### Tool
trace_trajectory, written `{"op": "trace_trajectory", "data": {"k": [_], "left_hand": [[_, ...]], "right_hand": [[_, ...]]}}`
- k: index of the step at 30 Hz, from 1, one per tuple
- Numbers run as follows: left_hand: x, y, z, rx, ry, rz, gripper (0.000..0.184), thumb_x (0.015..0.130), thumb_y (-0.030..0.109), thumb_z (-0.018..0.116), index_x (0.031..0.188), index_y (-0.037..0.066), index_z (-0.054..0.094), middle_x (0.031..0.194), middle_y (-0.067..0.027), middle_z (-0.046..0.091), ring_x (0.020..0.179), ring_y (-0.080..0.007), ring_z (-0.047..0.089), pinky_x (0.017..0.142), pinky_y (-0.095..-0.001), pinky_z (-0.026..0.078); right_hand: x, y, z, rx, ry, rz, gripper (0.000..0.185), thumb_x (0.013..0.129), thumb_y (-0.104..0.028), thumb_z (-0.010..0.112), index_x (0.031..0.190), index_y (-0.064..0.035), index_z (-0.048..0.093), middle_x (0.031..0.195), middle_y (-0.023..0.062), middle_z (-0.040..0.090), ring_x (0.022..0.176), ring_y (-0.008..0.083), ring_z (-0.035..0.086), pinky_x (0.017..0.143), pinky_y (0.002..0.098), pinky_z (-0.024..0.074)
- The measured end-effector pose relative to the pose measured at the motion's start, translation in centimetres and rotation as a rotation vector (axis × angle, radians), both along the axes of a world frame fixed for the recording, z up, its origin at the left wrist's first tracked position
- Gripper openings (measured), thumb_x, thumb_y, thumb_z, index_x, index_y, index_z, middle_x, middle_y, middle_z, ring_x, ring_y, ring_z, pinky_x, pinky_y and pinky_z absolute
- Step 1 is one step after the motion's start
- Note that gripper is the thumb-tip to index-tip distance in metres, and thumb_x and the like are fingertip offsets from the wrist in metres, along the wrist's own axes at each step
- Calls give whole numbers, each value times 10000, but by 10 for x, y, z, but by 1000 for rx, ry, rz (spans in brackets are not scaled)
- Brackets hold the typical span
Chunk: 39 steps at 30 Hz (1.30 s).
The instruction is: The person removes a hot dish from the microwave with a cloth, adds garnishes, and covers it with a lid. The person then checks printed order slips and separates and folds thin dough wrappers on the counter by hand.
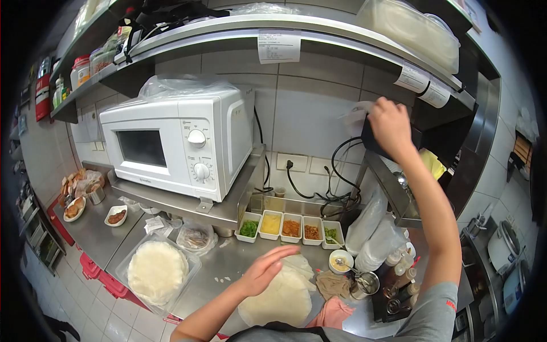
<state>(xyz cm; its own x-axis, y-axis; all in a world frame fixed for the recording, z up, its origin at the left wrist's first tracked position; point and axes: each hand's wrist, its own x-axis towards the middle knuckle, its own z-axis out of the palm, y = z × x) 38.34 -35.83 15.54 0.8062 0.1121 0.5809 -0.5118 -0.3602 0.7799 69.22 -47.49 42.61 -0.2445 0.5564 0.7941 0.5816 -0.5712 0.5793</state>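
My right hand (391, 124) is raised at the upper right, its fingers curled around the edge of a translucent plastic piece (354, 118) beside a dark box (376, 139). Whether that piece is a bag or a glove I cannot tell. Low in the middle, my left hand (263, 272) is held flat with its fingers stretched out and nothing in it. Beneath it, thin pale round dough sheets (279, 302) lie overlapping on the steel counter. More such sheets are stacked in a clear plastic tub (158, 271) to the left.
White trays of green (248, 229), yellow (270, 223) and reddish (291, 229) fillings line the back. A white microwave (171, 142) stands on a raised shelf. A sauce bowl (341, 261), metal cup (364, 284), cloths (332, 313) and bottles (401, 279) sit at right.
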Motion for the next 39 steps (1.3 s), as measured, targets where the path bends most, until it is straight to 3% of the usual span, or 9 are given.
{"op": "trace_trajectory", "data": {"k": [5, 9, 11, 12, 17, 21, 27, 32, 39], "left_hand": [[62, -30, 47, -877, -28, -563, 876, 864, 718, 165, 1428, 52, 242, 1409, -125, 380, 1303, -255, 364, 1087, -377, 241], [69, -8, 67, -1071, -256, -702, 912, 844, 728, 254, 1376, -12, 272, 1433, -227, 294, 1336, -324, 293, 1097, -446, 249], [67, 2, 70, -1373, -168, -664, 750, 915, 578, 343, 1359, -23, 287, 1427, -250, 286, 1332, -339, 294, 1103, -439, 248], [66, 6, 68, -1310, -141, -612, 613, 961, 413, 375, 1367, -33, 266, 1435, -230, 284, 1335, -322, 295, 1103, -437, 258], [41, 18, 79, -972, -23, -598, 494, 992, 319, 315, 1354, -18, 306, 1419, -194, 331, 1319, -288, 333, 1058, -428, 348], [34, 16, 86, -772, 103, -371, 440, 981, 311, 391, 1295, 4, 413, 1266, -152, 508, 1165, -254, 514, 977, -385, 438], [38, 24, 74, -729, 138, -232, 480, 945, 392, 479, 1271, 41, 455, 1182, -90, 553, 1117, -166, 524, 942, -381, 432], [45, 38, 70, -1200, -47, -763, 549, 939, 449, 422, 1254, 0, 441, 1340, -122, 452, 1241, -288, 427, 1048, -441, 332], [52, 38, 72, -1031, -189, -222, 470, 996, 356, 274, 1364, 67, 321, 1452, -83, 330, 1326, -239, 328, 1081, -440, 235]], "right_hand": [[-115, 3, -74, -284, 12, 456, 213, 678, -136, 577, 881, -72, 596, 805, 46, 490, 744, 205, 522, 605, 330, 400], [-161, -19, -130, -491, 47, 573, 342, 664, -205, 590, 991, -105, 587, 805, 15, 485, 696, 149, 494, 603, 294, 370], [-169, -31, -148, -608, 102, 611, 320, 691, -214, 629, 991, -110, 591, 835, 29, 509, 705, 165, 500, 638, 291, 389], [-171, -34, -149, -616, 181, 700, 319, 697, -209, 647, 989, -98, 583, 851, 42, 511, 722, 182, 505, 661, 298, 398], [-154, -37, -146, -300, 676, 925, 404, 666, -180, 747, 963, -23, 521, 951, 107, 525, 832, 293, 521, 744, 393, 418], [-145, -19, -149, -341, 1716, 1173, 423, 789, -99, 698, 1038, -28, 363, 988, 116, 543, 867, 176, 552, 734, 325, 467], [-146, -9, -148, -363, 1872, 1213, 363, 846, 51, 568, 1110, -41, 337, 971, 118, 595, 853, 127, 619, 686, 226, 499], [-138, -10, -152, -441, 1882, 1131, 183, 860, 35, 557, 1041, 24, 530, 948, 97, 626, 874, 88, 609, 684, 221, 495], [-114, -16, -123, -571, 1252, 710, 261, 761, 83, 534, 977, -7, 649, 929, 98, 652, 828, 152, 611, 713, 268, 481]]}}
